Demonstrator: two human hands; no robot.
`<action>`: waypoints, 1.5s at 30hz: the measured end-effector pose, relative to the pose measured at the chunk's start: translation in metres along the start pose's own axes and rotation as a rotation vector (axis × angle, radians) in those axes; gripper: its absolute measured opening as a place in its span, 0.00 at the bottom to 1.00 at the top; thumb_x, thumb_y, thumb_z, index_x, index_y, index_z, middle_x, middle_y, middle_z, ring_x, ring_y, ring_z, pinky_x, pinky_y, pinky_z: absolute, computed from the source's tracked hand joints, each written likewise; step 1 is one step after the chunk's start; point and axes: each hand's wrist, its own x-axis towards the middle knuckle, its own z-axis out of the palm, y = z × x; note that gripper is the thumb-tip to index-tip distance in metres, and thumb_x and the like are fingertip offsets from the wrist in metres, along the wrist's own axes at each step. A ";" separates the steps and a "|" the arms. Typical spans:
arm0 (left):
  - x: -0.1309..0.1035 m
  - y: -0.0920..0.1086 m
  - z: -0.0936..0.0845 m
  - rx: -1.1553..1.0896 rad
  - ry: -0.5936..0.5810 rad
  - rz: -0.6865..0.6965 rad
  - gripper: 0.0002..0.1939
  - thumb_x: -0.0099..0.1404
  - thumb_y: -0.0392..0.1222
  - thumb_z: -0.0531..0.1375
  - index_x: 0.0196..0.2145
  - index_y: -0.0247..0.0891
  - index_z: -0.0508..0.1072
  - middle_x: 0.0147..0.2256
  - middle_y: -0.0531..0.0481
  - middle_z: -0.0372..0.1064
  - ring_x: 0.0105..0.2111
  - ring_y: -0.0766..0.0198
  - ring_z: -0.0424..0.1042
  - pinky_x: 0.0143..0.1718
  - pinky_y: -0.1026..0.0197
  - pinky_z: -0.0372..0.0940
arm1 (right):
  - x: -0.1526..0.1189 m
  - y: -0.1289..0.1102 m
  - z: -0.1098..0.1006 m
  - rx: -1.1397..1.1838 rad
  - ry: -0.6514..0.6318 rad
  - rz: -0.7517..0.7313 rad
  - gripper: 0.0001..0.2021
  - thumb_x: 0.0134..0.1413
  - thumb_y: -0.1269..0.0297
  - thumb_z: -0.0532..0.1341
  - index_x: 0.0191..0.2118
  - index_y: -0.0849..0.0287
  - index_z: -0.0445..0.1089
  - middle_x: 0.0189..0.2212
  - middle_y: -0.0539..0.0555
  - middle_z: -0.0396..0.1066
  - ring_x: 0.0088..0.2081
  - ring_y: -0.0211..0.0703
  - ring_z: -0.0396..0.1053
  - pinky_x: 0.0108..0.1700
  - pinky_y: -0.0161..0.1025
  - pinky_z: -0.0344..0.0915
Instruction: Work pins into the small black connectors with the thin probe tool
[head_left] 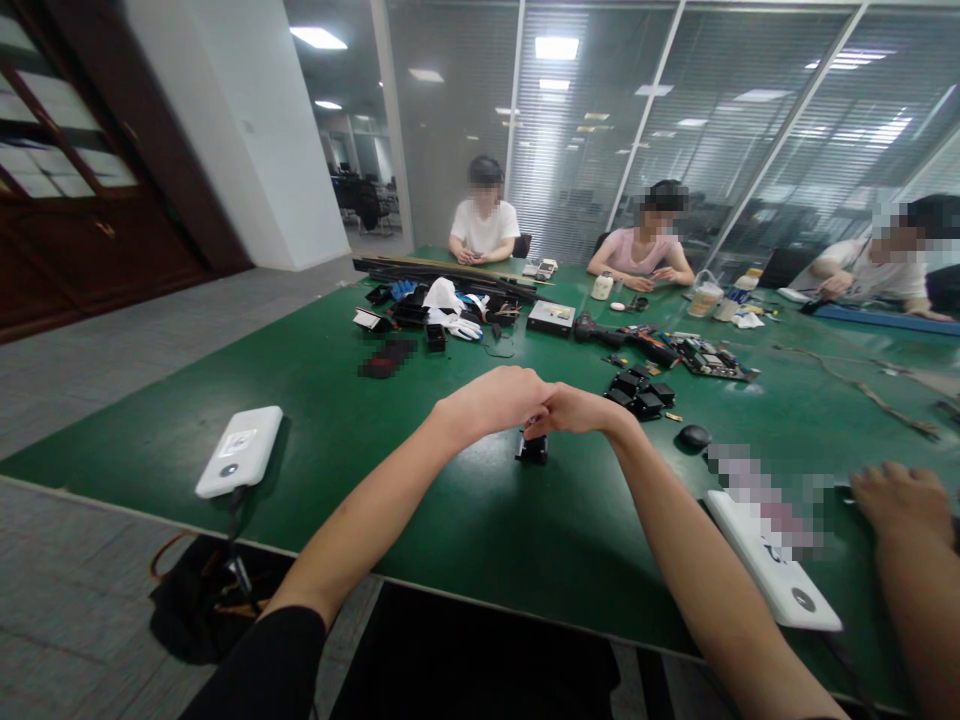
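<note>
My left hand (496,396) and my right hand (576,408) meet over the middle of the green table, their fingers curled in and close together. Just under them is a small black boxy part (532,448), with a lighter strip on its left side. Fingertips reach down to its top, which my hands partly cover. Both hands look closed, but what lies between the fingers is hidden. To the right, a pile of similar black boxy parts (639,391) lies a short way beyond my right hand.
White power banks (241,450) (776,565) with cables lie left and right on the green table (420,530). A black mouse (693,437), a power drill (626,340) and a circuit board (709,356) are at right. White gloves (452,318) lie farther back. Another person's hand (904,500) rests at right; several people sit around.
</note>
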 end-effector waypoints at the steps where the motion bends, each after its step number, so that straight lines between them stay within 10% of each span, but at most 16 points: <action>1: 0.000 0.002 -0.001 0.018 0.002 -0.020 0.10 0.69 0.42 0.61 0.43 0.33 0.77 0.39 0.38 0.78 0.40 0.50 0.79 0.40 0.56 0.68 | -0.001 -0.002 -0.001 0.009 -0.010 -0.023 0.12 0.49 0.59 0.70 0.37 0.60 0.78 0.34 0.49 0.79 0.36 0.44 0.72 0.41 0.38 0.69; 45: -0.003 0.002 -0.006 0.142 0.007 -0.102 0.25 0.74 0.56 0.52 0.35 0.34 0.79 0.35 0.38 0.78 0.37 0.50 0.79 0.37 0.58 0.67 | -0.005 -0.011 -0.004 -0.011 -0.059 0.033 0.10 0.48 0.67 0.67 0.38 0.63 0.80 0.33 0.54 0.81 0.36 0.46 0.77 0.38 0.35 0.70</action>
